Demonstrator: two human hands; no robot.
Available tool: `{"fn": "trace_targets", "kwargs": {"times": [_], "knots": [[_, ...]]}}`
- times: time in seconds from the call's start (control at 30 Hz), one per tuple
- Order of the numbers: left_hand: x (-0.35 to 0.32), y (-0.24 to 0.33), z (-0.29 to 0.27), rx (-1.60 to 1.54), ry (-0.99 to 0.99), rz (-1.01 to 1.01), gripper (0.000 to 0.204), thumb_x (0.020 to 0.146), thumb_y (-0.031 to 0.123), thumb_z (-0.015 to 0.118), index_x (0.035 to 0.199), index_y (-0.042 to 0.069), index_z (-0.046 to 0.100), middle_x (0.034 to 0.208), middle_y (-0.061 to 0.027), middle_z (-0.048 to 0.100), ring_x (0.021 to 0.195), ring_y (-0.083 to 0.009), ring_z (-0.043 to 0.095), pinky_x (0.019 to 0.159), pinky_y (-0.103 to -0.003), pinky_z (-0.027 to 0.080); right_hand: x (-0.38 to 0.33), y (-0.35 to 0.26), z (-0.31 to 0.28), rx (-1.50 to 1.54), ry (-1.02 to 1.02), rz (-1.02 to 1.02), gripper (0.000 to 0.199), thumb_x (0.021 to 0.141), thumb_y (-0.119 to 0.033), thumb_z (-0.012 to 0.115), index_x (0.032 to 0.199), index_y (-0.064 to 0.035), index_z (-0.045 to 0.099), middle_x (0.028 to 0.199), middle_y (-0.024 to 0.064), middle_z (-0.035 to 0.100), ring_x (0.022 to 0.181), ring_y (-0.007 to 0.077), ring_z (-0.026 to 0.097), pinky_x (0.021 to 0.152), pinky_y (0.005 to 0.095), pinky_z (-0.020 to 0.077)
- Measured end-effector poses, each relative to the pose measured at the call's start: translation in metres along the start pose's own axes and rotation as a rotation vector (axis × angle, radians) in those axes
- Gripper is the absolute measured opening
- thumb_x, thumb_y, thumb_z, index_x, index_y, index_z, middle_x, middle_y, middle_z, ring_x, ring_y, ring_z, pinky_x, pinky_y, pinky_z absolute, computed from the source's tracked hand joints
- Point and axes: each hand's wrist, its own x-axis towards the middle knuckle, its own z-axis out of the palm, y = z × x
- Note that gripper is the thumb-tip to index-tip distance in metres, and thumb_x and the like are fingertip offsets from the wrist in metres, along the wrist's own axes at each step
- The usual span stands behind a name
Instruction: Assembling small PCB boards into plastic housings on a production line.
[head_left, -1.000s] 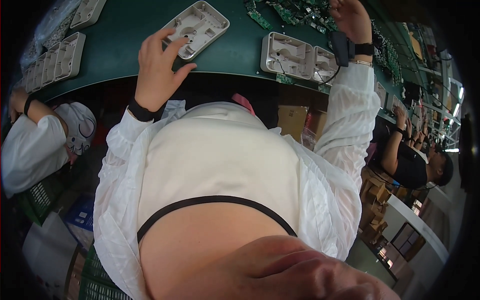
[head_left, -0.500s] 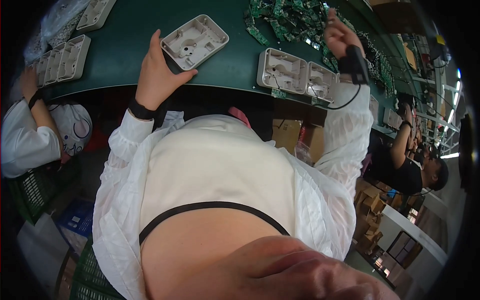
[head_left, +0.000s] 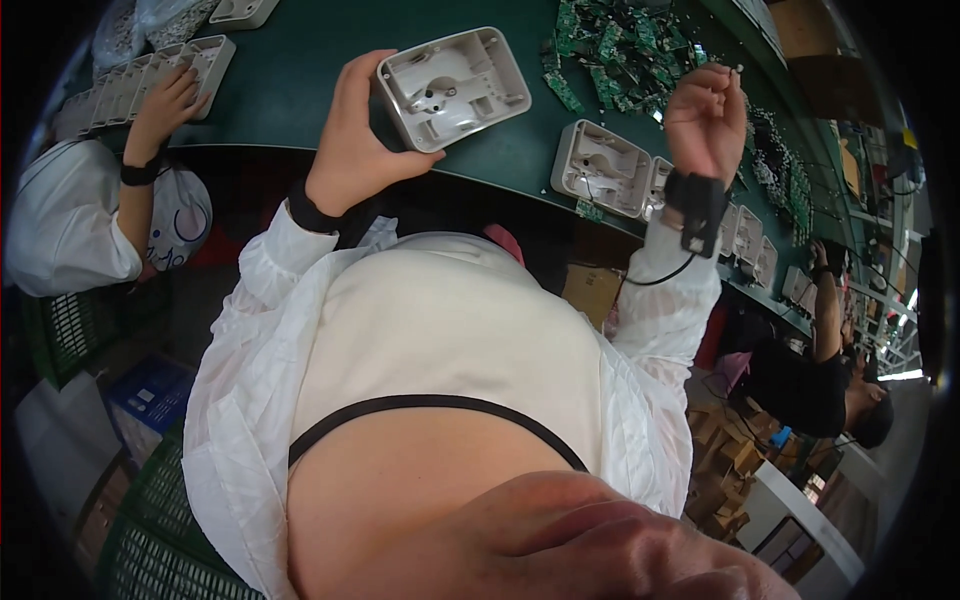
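Observation:
My left hand (head_left: pixel 352 150) grips a white plastic housing (head_left: pixel 462 82) by its left edge, thumb along the near side and fingers behind. The housing is tilted, its hollow inside facing me, with small holes and ribs in it. Off to the right, my right hand (head_left: pixel 703 125) is raised with the fingertips pinched round a tiny whitish piece (head_left: pixel 739 69), too small to name. Beyond that hand lies a heap of green circuit boards (head_left: pixel 635 45). Below and left of it, another white housing (head_left: pixel 603 168) rests at the table edge with a small board (head_left: pixel 589 210) hanging off it.
The green table (head_left: pixel 300 90) runs across the top. At the left, a co-worker's hand (head_left: pixel 165 110) touches a row of white housings (head_left: pixel 130 85). More housings (head_left: pixel 745 235) line the table edge at the right, towards another person (head_left: pixel 800 385). Small whitish parts (head_left: pixel 765 150) lie beside the boards.
The whole view has shifted. My right hand has drawn back nearer me, and the tiny piece now shows at its fingertips. The co-worker's hand has moved right along the housings.

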Motion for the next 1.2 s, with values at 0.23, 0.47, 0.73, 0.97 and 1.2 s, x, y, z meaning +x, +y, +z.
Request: {"fn": "trace_targets", "kwargs": {"times": [0.23,0.47,0.73,0.97,1.2], "knots": [[0.005,0.024,0.000,-0.167,0.016,0.125,0.108,0.058,0.014,0.094,0.148,0.010,0.036,0.144,-0.0140,0.041,0.127,-0.0313,0.052,0.103,-0.040,0.050,-0.049,0.124,0.013,-0.966,0.089,-0.389,0.009,0.096,-0.003,0.071,0.104,0.0017,0.071,0.104,0.0095,0.074,0.093,0.0179,0.069,0.082,0.0258,0.0538],[0.004,0.039,-0.002,-0.114,0.005,0.195,0.106,0.058,0.009,0.091,0.148,0.013,0.035,0.146,-0.0134,0.037,0.129,-0.0316,0.050,0.103,-0.039,0.051,-0.054,0.152,0.010,-1.622,-0.104,-0.620,0.012,0.089,0.003,0.077,0.100,0.0015,0.074,0.101,0.0094,0.077,0.090,0.0163,0.070,0.085,0.0251,0.0522],[0.000,0.042,0.001,-0.081,0.010,0.200,0.106,0.058,0.009,0.090,0.149,0.014,0.036,0.146,-0.0128,0.037,0.129,-0.0317,0.051,0.102,-0.040,0.052,-0.056,0.149,0.015,-1.870,-0.376,-0.758,0.011,0.088,0.007,0.074,0.097,0.0016,0.071,0.104,0.0115,0.077,0.092,0.0192,0.073,0.083,0.0264,0.0544],[-0.005,0.044,0.002,-0.086,0.007,0.188,0.104,0.059,0.008,0.090,0.148,0.014,0.037,0.147,-0.0129,0.037,0.129,-0.0320,0.051,0.101,-0.040,0.053,-0.065,0.155,0.013,-1.794,-0.383,-0.570,0.012,0.089,0.007,0.073,0.099,0.0017,0.069,0.109,0.0126,0.078,0.096,0.0217,0.075,0.085,0.0294,0.0563],[-0.009,0.043,0.005,-0.123,0.001,0.165,0.103,0.059,0.007,0.088,0.148,0.012,0.038,0.146,-0.0132,0.038,0.130,-0.0322,0.050,0.103,-0.040,0.051,-0.066,0.168,0.003,-1.679,-0.268,-0.566,0.015,0.087,0.005,0.075,0.101,0.0008,0.071,0.103,0.0119,0.077,0.095,0.0236,0.075,0.084,0.0299,0.0568]]}}
